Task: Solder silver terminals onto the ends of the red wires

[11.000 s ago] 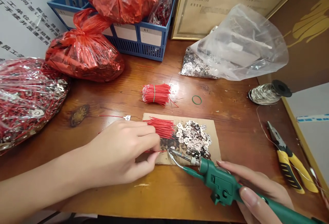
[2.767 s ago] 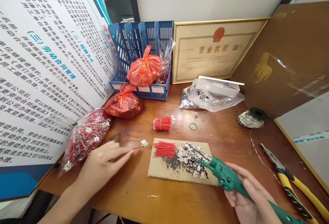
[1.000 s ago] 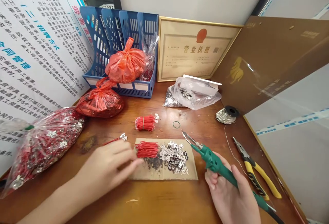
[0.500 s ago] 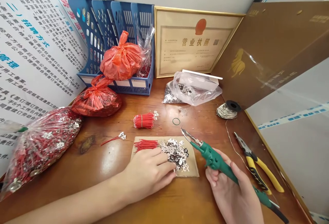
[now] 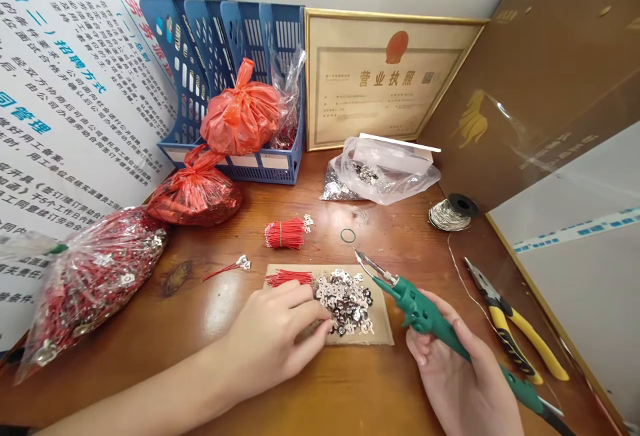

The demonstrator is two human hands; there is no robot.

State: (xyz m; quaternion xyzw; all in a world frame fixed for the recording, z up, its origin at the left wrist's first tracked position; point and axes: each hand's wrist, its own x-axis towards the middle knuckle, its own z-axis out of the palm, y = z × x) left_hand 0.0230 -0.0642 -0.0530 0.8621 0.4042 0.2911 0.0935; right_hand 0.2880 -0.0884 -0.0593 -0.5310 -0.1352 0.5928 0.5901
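Spreading across the whole view, the brown wooden desk [image 5: 280, 389] carries everything else. At its left edge lies a big clear plastic bag stuffed with red wires and metal tabs [image 5: 85, 283], and near the back a clear plastic bag of loose silver tabs [image 5: 385, 173] sits well apart from it. A flat piece of brown cardboard [image 5: 380, 329] lies near the front, bearing a pile of small silver metal tabs [image 5: 347, 299] and a fan of loose short red wires [image 5: 290, 278]. The left hand [image 5: 275, 339] rests on the cardboard, its fingertips [image 5: 323, 319] drawn together at the near edge of the tab pile; whether they pinch a tab cannot be told. The right hand [image 5: 465, 383] is wrapped around the handle of a green soldering iron [image 5: 425, 313], whose metal tip hangs above the desk just beyond the cardboard's far right corner. Yellow-handled pliers [image 5: 515, 329] lie to the right. A small green rubber band [image 5: 348, 235] lies beside a tied bundle of red wires [image 5: 284, 234].
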